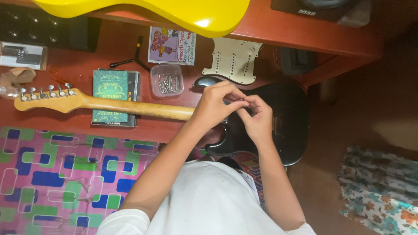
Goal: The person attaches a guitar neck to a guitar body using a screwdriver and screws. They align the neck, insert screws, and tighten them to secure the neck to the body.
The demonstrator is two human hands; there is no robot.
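the black guitar body (287,126) lies flat on the reddish floor (69,69), glossy and dark, its pale wooden neck (130,108) running off to the headstock (43,98) with a row of silver tuning pegs. both hands meet just above the body, near where the neck joins it. the left hand (215,106) pinches its thumb and forefinger together, and the right hand (257,119) brings its fingertips up against them (whatever small part sits between them is too tiny to make out, so i cannot tell what they grip). just beyond the hands lies a cream pickguard (235,61), and beside it a clear plastic tub of screws (166,80). a green booklet (111,95) sits under the neck. a yellow guitar body (174,13) rests on a red shelf above.
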